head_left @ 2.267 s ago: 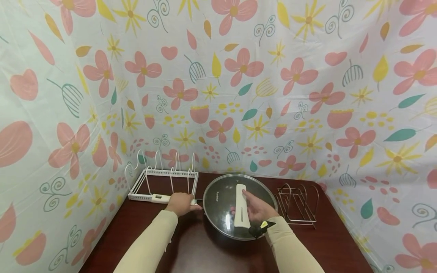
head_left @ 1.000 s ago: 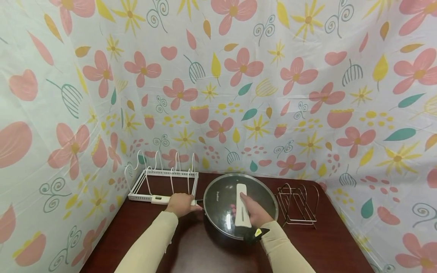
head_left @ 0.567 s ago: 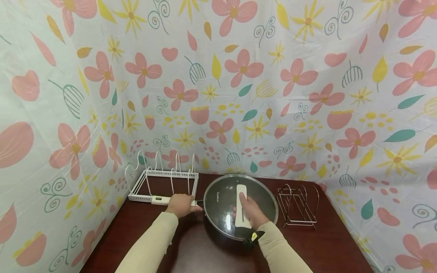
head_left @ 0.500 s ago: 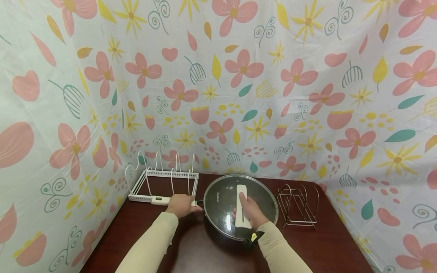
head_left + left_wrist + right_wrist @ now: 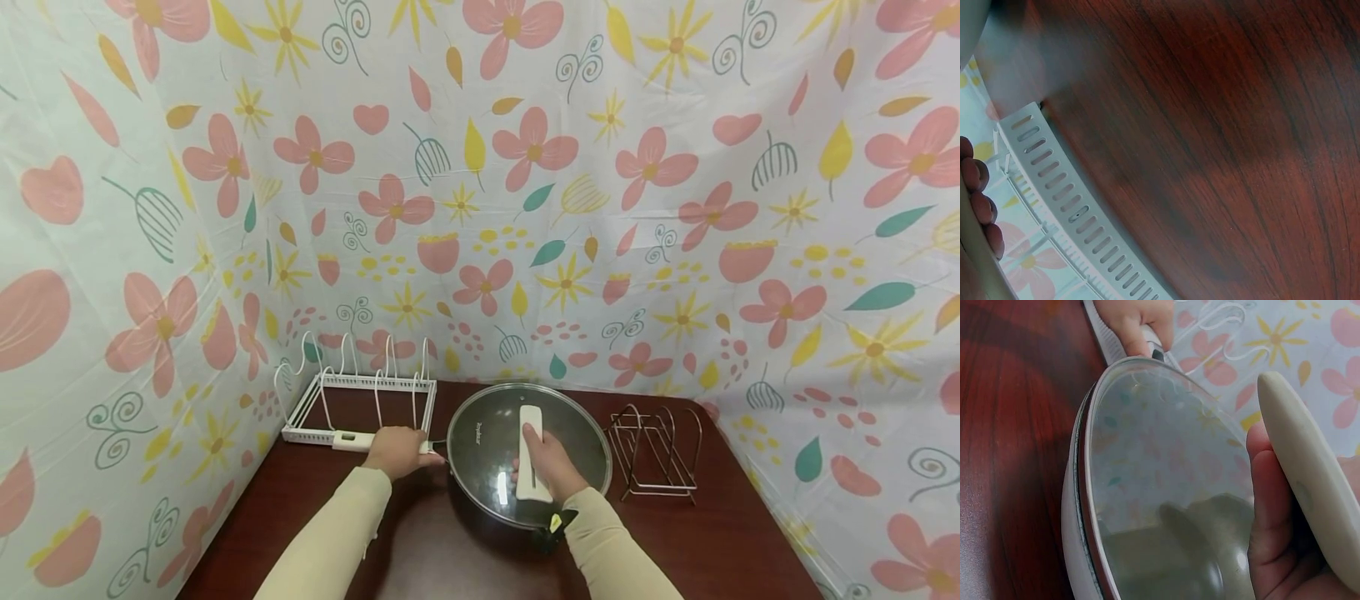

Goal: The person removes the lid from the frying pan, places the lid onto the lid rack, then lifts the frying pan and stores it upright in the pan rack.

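Observation:
A frying pan (image 5: 1074, 544) with a glass lid (image 5: 486, 475) on it stands on the dark red wooden table. My left hand (image 5: 393, 452) grips the pan's cream handle (image 5: 347, 438), which points left; its curled fingers (image 5: 984, 207) show at the left edge of the left wrist view. On top of the lid, my right hand (image 5: 553, 468) holds the upright-standing long cream lid handle (image 5: 531, 450). In the right wrist view its fingers (image 5: 1270, 506) curl behind that handle, and the lid's rim lies along the pan's rim.
A white rack (image 5: 390, 383) with upright wire loops stands behind the pan handle, at the table's left. Right of the pan is a small metal wire rack (image 5: 660, 485). A flower-printed curtain (image 5: 480, 208) hangs along the table's back and sides.
My right hand has shifted slightly left and closed further round the lid handle; its wrist has moved left too. The left hand, the pan and the lid stay in place.

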{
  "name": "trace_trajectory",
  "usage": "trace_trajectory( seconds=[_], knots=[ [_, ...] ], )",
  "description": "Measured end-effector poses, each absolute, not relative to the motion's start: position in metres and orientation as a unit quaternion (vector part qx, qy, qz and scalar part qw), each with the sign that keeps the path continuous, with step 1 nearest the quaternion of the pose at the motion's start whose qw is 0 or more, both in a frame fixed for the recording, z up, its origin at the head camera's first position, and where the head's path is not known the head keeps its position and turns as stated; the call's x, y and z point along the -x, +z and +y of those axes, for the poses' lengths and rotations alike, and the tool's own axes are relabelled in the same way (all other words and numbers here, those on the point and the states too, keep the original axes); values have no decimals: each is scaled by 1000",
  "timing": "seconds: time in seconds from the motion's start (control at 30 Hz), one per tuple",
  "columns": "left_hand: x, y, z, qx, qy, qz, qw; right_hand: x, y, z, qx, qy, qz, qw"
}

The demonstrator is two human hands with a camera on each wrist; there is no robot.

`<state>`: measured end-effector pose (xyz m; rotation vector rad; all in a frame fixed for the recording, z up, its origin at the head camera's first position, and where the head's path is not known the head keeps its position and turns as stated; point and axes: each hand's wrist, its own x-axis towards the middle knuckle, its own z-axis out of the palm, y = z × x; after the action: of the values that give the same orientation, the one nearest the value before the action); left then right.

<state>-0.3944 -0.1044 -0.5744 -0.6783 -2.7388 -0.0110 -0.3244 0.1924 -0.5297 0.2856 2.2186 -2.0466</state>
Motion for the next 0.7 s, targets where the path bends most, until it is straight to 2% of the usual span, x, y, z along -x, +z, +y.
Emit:
trace_trajectory(
  seconds=[0.7],
  knots=[
    [394, -574, -104, 235, 7, -958, 168, 325, -528, 192, -96, -676, 728, 52]
  ],
)
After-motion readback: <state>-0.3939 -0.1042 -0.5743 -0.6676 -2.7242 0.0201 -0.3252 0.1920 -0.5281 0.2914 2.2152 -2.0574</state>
